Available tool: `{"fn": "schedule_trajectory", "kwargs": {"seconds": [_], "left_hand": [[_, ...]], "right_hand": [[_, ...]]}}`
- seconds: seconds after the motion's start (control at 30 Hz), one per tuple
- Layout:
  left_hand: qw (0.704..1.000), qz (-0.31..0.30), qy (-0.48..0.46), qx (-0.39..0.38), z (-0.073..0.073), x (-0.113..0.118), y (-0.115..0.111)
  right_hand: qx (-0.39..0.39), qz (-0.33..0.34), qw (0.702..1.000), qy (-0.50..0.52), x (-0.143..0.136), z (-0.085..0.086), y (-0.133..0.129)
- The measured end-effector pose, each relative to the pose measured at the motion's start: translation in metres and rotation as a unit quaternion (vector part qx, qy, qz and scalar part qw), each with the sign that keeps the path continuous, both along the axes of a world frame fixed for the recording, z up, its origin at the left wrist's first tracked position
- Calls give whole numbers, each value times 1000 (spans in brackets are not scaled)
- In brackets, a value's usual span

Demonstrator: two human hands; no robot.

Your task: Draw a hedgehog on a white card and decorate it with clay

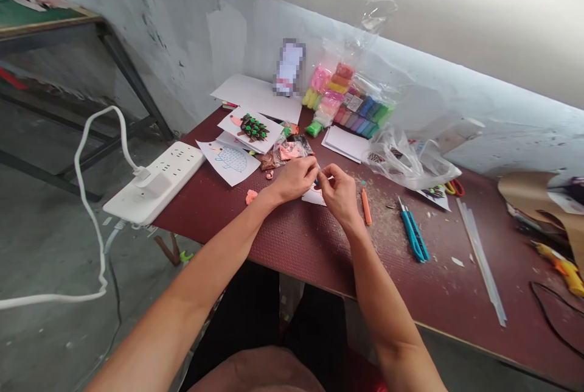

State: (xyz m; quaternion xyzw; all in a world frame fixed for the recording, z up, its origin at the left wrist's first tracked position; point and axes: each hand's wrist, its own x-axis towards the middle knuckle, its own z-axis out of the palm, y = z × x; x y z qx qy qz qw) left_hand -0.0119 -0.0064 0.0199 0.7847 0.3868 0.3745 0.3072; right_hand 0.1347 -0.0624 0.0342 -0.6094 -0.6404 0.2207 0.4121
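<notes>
My left hand (296, 179) and my right hand (338, 192) meet over the table, fingertips pinched close together. Between them is something small that I cannot make out; a dark bluish bit shows near the right fingers. Partly hidden below them lies a small white card (312, 196) with a dark and red mark. Left of the hands sit a lump of orange clay (250, 197) and a smaller pink piece (269, 176). Just behind, opened packets hold salmon-coloured clay (291, 150). A card with a clay hedgehog (250, 128) lies by a blue hedgehog drawing (230, 159).
To the right are an orange stick (366, 206), a turquoise pointed tool (413, 234), clear glue sticks (481, 261) and a yellow glue gun (563, 269). Coloured clay packs (360, 109), a phone (289, 67) and a plastic bag (406, 157) stand behind. A power strip (182, 167) overhangs the left edge.
</notes>
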Motion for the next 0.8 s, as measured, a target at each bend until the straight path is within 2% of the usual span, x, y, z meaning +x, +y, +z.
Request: {"fn": "schedule_trajectory", "kwargs": {"seconds": [0.1, 0.23, 0.4, 0.5, 0.63, 0.8], "left_hand": [[1000, -15, 20, 14, -3, 0, 0], [999, -45, 17, 15, -4, 2, 0], [998, -67, 18, 10, -5, 4, 0], [998, -51, 29, 6, -4, 3, 0], [994, -23, 103, 19, -1, 1, -2], [985, -34, 159, 62, 0, 3, -7]], "right_hand": [[-6, 30, 999, -33, 8, 3, 1], [-56, 59, 996, 23, 14, 2, 3], [-39, 52, 998, 5, 14, 2, 3], [-11, 41, 999, 0, 12, 3, 1], [7, 42, 999, 19, 9, 1, 0], [-1, 17, 1000, 12, 8, -4, 4]]}}
